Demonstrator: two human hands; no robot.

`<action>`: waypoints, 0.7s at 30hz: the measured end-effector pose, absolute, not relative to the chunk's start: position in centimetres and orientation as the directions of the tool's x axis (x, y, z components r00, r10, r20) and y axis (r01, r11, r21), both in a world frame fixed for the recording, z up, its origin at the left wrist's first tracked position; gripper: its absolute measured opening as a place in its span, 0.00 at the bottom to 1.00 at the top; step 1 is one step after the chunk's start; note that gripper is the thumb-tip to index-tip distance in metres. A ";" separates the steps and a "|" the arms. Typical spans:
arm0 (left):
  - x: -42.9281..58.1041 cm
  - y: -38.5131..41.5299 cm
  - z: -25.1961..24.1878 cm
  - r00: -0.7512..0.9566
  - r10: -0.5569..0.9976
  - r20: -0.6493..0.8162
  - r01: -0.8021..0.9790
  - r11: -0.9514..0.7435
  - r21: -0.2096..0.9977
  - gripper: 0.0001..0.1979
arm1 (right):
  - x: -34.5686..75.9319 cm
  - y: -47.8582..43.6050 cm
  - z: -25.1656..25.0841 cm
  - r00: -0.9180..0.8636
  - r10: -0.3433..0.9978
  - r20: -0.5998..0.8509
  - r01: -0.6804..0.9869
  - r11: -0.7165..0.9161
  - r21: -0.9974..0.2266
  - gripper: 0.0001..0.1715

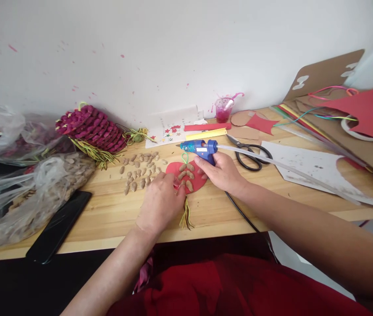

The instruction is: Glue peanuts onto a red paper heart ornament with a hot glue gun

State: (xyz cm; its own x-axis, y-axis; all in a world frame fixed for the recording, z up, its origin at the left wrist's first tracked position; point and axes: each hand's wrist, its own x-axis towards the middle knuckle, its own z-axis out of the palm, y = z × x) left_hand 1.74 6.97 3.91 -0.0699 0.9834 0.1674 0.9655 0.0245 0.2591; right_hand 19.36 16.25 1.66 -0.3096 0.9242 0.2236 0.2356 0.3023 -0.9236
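My right hand (224, 173) is wrapped round a blue hot glue gun (202, 150), its nozzle pointing left; a long clear glue stick (291, 167) runs out of its back. Beneath the gun lies a red disc (199, 182) with several peanuts on it, a green loop (185, 157) at its top and a yellow-green tassel (186, 215) at its bottom. My left hand (161, 199) has its fingers bent together over the disc's left side; what they pinch is hidden. Loose peanuts (143, 171) are spread on the wood to the left of the disc.
Black-handled scissors (250, 158) lie right of the glue gun, near white paper (308, 169). At the back stands a cup of pink liquid (223, 110). To the left are purple peanut-covered pieces (90, 129), a plastic bag of peanuts (41, 193) and a black phone (59, 226).
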 end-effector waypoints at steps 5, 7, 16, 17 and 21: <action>2.0 7.0 4.6 -0.125 0.985 0.119 0.952 0.086 0.292 0.06 | 19.5 16.1 1.8 -0.301 0.936 0.184 0.221 0.257 -0.941 0.20; 1.3 7.1 5.2 -0.173 0.981 0.087 0.910 0.125 0.396 0.05 | 19.7 16.0 2.0 -0.306 0.937 0.169 0.184 0.232 -0.955 0.22; -3.5 10.3 8.6 -0.040 0.974 -0.225 -0.051 0.223 0.974 0.22 | 20.7 15.2 5.0 -0.468 0.870 0.156 -0.198 0.069 -0.978 0.29; -3.6 11.0 8.8 0.008 0.973 -0.232 -0.139 0.231 0.963 0.23 | 20.8 15.0 5.2 -0.463 0.870 0.168 -0.206 0.079 -0.975 0.29; -3.3 12.9 8.3 0.152 0.968 -0.199 -0.329 0.240 0.913 0.23 | 21.1 14.5 5.4 -0.413 0.882 0.226 -0.186 0.161 -0.969 0.27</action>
